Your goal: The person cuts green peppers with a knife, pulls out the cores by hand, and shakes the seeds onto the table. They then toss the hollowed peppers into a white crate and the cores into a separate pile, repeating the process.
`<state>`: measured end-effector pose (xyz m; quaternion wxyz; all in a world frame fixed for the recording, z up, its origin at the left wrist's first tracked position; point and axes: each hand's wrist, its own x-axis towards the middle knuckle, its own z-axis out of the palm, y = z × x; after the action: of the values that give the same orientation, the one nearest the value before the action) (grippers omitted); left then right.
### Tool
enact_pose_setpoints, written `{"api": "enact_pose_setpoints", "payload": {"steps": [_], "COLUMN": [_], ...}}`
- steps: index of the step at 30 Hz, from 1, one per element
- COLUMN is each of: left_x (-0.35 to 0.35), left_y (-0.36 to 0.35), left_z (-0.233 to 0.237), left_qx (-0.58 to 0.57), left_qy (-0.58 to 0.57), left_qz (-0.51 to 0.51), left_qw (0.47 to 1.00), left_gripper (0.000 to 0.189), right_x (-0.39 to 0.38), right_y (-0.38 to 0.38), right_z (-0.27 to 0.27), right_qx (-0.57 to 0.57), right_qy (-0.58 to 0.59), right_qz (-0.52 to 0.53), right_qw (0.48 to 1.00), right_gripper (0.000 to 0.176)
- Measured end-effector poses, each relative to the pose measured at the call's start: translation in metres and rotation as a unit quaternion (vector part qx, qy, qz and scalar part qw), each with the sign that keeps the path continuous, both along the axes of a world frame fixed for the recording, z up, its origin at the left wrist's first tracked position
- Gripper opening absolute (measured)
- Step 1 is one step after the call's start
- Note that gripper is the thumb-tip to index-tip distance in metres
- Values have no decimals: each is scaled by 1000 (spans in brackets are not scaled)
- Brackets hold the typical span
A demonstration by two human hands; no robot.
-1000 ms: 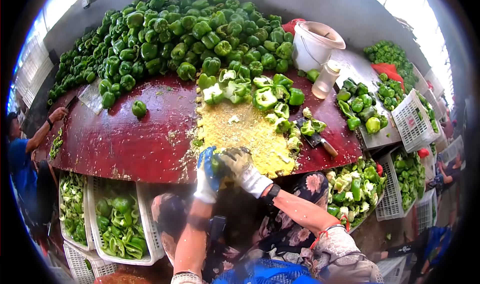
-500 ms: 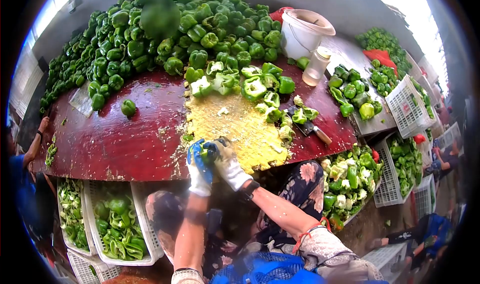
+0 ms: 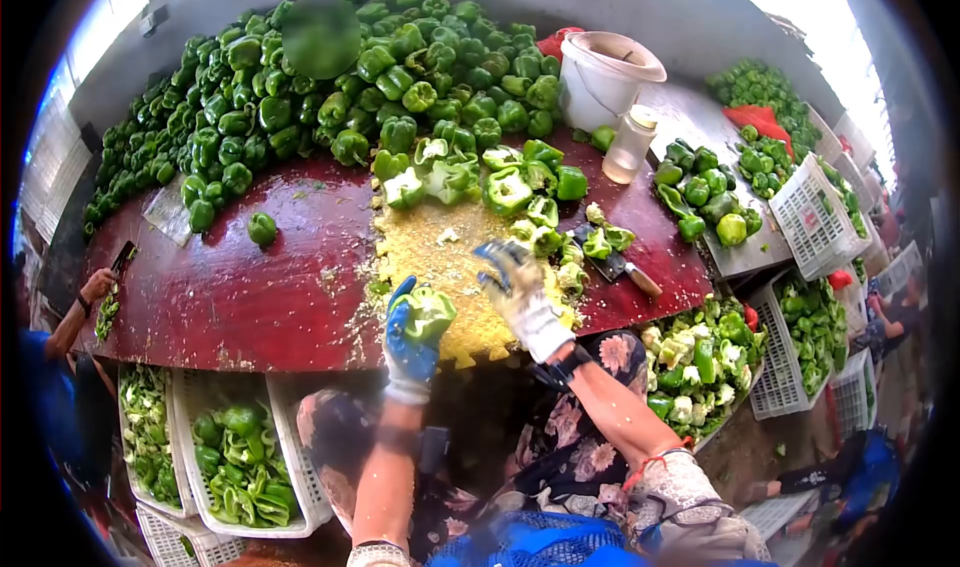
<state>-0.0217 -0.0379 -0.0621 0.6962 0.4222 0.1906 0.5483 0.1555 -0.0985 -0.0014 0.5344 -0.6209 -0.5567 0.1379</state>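
Note:
In a blue and white glove, my left hand (image 3: 405,352) grips a green bell pepper (image 3: 430,312) whose pale cut inside faces up. My right hand (image 3: 520,292), also gloved, hovers over the yellow cutting mat (image 3: 415,242) with fingers apart and nothing visible in them. Several cut bell peppers (image 3: 508,191) lie along the mat's far edge. To the right, pepper pieces surround a knife with a wooden handle (image 3: 642,280); some cover part of its dark blade.
A large heap of whole peppers (image 3: 400,77) covers the table's back, beside a white bucket (image 3: 600,82) and a jar (image 3: 630,145). Crates of cut peppers (image 3: 290,457) stand below left, another pile (image 3: 700,362) at right. A co-worker's hand (image 3: 98,285) holds a knife at far left.
My hands were together around the pepper. Now my right hand has moved away to the right and opened, while the left keeps the pepper, its cut side showing.

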Motion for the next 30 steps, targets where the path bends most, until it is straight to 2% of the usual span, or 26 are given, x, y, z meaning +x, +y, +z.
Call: {"api": "enact_pose_setpoints", "payload": {"steps": [1, 2, 3, 4, 5, 7, 8, 9, 10, 11, 12, 13, 14, 15, 17, 18, 19, 20, 21, 23, 25, 26, 27, 28, 29, 30], "left_x": [2, 4, 3, -2, -4, 3, 4, 8, 11, 9, 15, 8, 16, 25, 26, 32, 36, 33, 31, 23, 17, 15, 18, 12, -2, -6], "left_y": [5, 15, 13, 3, -5, 6, -2, 11, 13, 5, -5, -9, -6, -3, -3, 1, 2, 2, 3, 3, 4, 3, -1, 6, -2, 3], "left_z": [-24, -53, -52, -19, 15, 4, -7, -28, -54, -46, -25, -12, -21, -28, -29, -35, -38, -36, -36, -26, -19, -19, -19, -42, -23, -24], "left_qx": [160, 193, 168, 14, -137, -102, -113, -161, -72, -93, -153, -118, -78, -41, -208, -132, -84, -114, -145, -138, -182, -167, -252, -156, -199, -212], "left_qy": [149, 149, 136, 15, -107, 56, 27, 68, -19, 99, -77, -21, -3, 13, 45, 34, 56, 58, 60, 69, 67, 49, -44, -17, -41, -190], "left_qz": [85, 124, 109, -2, -106, -43, -22, -40, -30, 3, 30, 2, 43, 73, -17, 20, 74, 47, 19, 3, -11, -12, 36, 28, 31, -79], "left_qw": [972, 962, 970, 1000, 979, 992, 993, 984, 997, 991, 985, 993, 996, 996, 977, 990, 992, 991, 987, 988, 981, 985, 966, 987, 979, 955], "left_gripper": [48, 47, 45, 44, 43, 40, 40, 40, 34, 34, 32, 31, 30, 29, 25, 22, 22, 22, 22, 23, 23, 32, 43, 51, 49, 43], "right_x": [-6, -4, -18, -23, -28, -28, -22, -19, -38, -25, -37, -36, -35, -29, -29, -22, -12, -13, -14, -24, -19, -16, -7, 6, -7, 3], "right_y": [4, 3, -12, -17, -17, -11, -7, -5, -8, 3, 7, 7, 7, 7, 3, 1, 1, 2, 6, 7, 7, 6, 1, 0, -3, 11], "right_z": [-28, -54, 1, 15, 24, 41, 12, 1, 43, 8, 16, 9, 2, -10, -19, -34, -53, -56, -60, -44, -48, -52, -55, -61, -30, -13], "right_qx": [51, 5, -61, -42, -15, -93, -90, -52, -123, -30, -44, -95, -187, -221, -269, -267, -155, -40, -38, -169, -188, -120, -58, 17, 33, -14], "right_qy": [194, 121, -122, -265, -403, -450, -371, -446, -457, -468, -469, -479, -511, -525, -520, -521, -566, -602, -602, -551, -532, -519, -507, -487, -433, -432], "right_qz": [120, 174, 158, 136, 116, 204, 230, 222, 228, 231, 210, 193, 173, 165, 150, 155, 129, 100, 100, 99, 115, 120, 118, 115, 66, 5], "right_qw": [972, 977, 978, 954, 908, 864, 895, 866, 851, 853, 857, 851, 821, 805, 797, 796, 799, 791, 791, 811, 818, 838, 852, 866, 898, 902], "right_gripper": [49, 39, 35, 36, 37, 41, 52, 47, 44, 39, 33, 34, 42, 51, 53, 53, 54, 55, 55, 56, 57, 59, 61, 59, 47, 29]}}
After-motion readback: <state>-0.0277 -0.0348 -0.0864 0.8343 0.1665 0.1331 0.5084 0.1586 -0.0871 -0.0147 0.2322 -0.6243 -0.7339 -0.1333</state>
